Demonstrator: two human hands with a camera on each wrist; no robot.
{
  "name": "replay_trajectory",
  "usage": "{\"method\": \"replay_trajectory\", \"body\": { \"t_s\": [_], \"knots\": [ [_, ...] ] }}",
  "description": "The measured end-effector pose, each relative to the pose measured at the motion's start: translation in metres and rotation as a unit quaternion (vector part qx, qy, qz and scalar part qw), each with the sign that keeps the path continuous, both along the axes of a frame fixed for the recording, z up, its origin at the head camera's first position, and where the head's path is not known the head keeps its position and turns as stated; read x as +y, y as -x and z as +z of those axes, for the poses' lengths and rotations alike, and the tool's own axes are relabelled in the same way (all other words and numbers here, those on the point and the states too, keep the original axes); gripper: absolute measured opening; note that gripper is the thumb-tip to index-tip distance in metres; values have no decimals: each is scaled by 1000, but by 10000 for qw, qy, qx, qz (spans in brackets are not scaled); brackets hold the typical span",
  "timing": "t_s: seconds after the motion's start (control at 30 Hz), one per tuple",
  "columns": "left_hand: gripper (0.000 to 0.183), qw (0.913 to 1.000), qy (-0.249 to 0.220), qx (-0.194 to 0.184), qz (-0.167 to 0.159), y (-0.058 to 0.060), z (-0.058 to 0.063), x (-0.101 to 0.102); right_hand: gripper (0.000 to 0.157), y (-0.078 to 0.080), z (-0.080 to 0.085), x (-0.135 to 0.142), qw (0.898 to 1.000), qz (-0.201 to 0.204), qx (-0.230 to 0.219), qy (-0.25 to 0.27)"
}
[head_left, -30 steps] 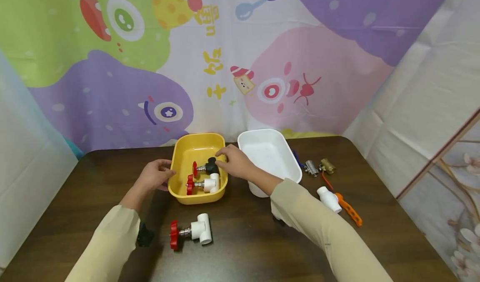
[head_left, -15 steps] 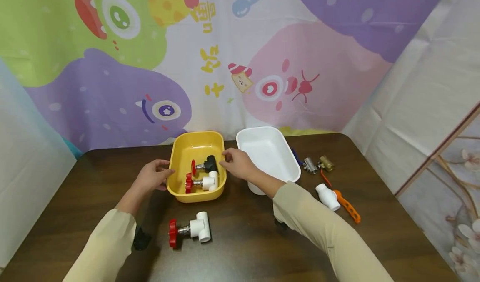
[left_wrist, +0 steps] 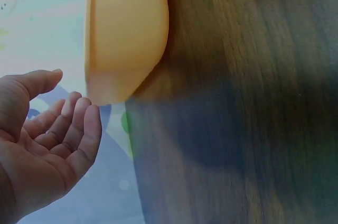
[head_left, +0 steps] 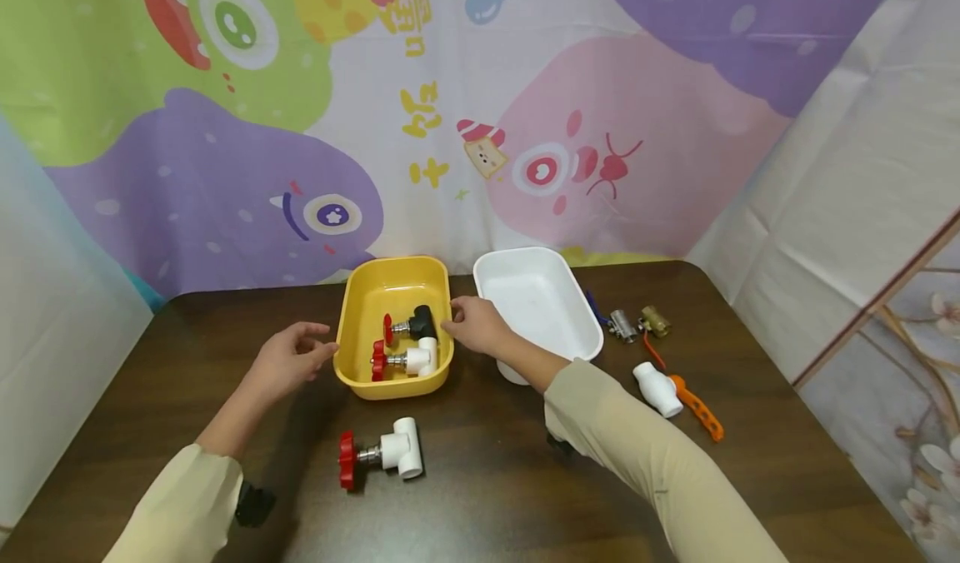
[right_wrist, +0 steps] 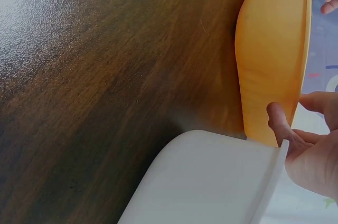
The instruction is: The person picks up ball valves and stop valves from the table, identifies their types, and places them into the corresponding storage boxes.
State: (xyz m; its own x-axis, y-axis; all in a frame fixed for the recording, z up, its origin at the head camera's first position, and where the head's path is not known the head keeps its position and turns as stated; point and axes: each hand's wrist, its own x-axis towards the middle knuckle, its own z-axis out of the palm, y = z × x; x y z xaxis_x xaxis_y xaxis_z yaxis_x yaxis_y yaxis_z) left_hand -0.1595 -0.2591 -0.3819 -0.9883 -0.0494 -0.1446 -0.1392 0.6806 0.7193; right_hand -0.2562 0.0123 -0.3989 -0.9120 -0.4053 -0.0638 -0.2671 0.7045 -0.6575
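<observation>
The yellow tray (head_left: 396,391) stands on the dark wooden table (head_left: 487,496), with one hand at each long side; this is perhaps a way to keep it steady or straight. The left hand (head_left: 288,358) has its thumb well apart from loosely bent fingers and grips nothing. Its fingertips are just beside the left rim, but whether they touch it one cannot tell. The right hand (head_left: 482,327) is at the right rim, in the narrow space beside the white tray (head_left: 528,296). Its forefinger seems to touch the rim, the thumb is apart from it, and a firm pinch does not show.

Inside the yellow tray, toward the right, lie the black valve (head_left: 422,323) and, nearer, the small white valve (head_left: 422,361). Both red wheels point to the left, probably because in this way the two bodies fit side by side.

The large white valve (head_left: 402,449) lies on the table on the near side of the tray, also with its wheel to the left. At the far right are the steel valve (head_left: 622,326), the brass valve (head_left: 655,321) and the orange-handled valve (head_left: 657,390), well apart from the red-wheeled ones, which looks like sorting by handle type.
</observation>
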Motion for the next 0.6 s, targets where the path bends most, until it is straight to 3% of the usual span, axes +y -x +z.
{"method": "replay_trajectory", "body": {
  "t_s": [0.33,0.6],
  "knots": [
    [48,9987,269,315,-302,-15,7,14,44,1,-1,0,10000,7,42,-63],
    [42,9944,349,679,-726,-30,9,32,42,-1,0,-2,10000,44,55,55]
  ]
}}
